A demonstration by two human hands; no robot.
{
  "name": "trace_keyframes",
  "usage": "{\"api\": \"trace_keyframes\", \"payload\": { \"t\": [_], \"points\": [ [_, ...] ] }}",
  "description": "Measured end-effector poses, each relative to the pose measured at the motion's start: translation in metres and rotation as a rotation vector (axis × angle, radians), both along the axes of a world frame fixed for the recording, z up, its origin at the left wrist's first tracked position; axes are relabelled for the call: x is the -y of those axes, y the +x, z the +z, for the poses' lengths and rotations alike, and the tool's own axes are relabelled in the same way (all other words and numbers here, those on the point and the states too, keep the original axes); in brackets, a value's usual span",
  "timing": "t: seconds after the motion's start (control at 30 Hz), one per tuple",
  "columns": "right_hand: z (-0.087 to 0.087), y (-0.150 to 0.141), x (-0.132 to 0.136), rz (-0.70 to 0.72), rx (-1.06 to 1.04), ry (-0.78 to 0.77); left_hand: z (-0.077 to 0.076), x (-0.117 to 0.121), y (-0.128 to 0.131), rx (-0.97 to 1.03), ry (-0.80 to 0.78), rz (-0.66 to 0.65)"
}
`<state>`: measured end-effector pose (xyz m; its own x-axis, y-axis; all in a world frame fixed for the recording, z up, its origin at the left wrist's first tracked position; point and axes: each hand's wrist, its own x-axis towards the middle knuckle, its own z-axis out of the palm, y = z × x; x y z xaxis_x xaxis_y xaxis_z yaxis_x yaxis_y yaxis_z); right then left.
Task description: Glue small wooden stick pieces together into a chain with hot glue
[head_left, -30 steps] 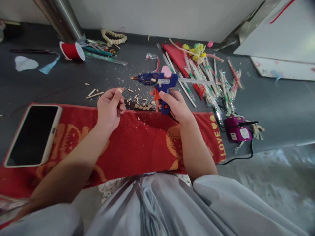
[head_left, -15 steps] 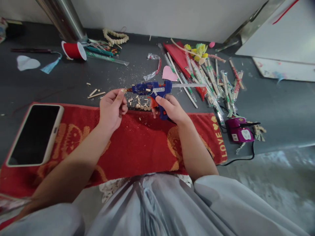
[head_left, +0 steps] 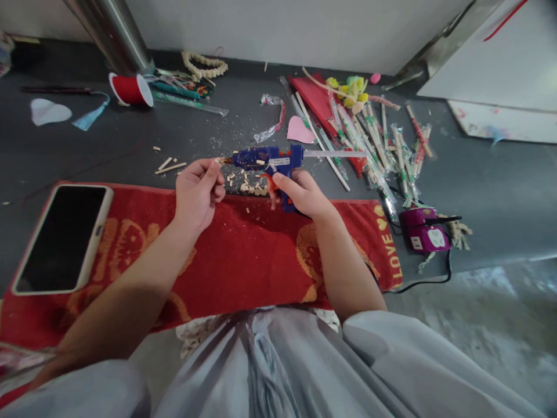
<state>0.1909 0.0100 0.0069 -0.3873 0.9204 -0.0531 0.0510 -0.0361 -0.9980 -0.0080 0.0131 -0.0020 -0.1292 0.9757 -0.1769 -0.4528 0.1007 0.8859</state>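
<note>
My right hand (head_left: 302,191) grips a blue hot glue gun (head_left: 265,157) by its handle, fingers at the orange trigger (head_left: 270,181). A clear glue stick (head_left: 335,154) juts from the gun's back end. The nozzle points left and meets the fingertips of my left hand (head_left: 200,188). That hand is closed in a pinch; the small pale thing at its fingertips is too tiny to name. Cut bits of wooden stick (head_left: 248,188) lie on the dark table beneath the gun. A red towel (head_left: 243,249) is spread under my forearms.
A phone (head_left: 61,238) lies on the towel's left end. Behind are a red ribbon spool (head_left: 130,90), a pink paper heart (head_left: 300,129) and many wrapped sticks (head_left: 369,139). At right sits a purple box (head_left: 424,230) with a black cord (head_left: 435,281).
The glue gun's rear has dipped very slightly in my right hand. My left hand stays nearly still at the nozzle.
</note>
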Motion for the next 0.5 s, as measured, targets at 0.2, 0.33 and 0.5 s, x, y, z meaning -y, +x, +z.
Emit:
{"api": "trace_keyframes", "payload": {
  "t": [0.2,0.33,0.5],
  "points": [
    [-0.0003,0.0009,0.0004,-0.001,0.013,0.009,0.003,0.0002,0.0006,-0.021,-0.033,0.005],
    [0.0002,0.0003,0.0008,-0.004,-0.006,-0.001,0.0035,0.0004,0.0006,-0.029,-0.032,0.006],
    [0.0001,0.0,0.0005,-0.004,-0.011,-0.003,0.0033,0.0004,0.0007,-0.035,-0.02,0.004]
  ]
}}
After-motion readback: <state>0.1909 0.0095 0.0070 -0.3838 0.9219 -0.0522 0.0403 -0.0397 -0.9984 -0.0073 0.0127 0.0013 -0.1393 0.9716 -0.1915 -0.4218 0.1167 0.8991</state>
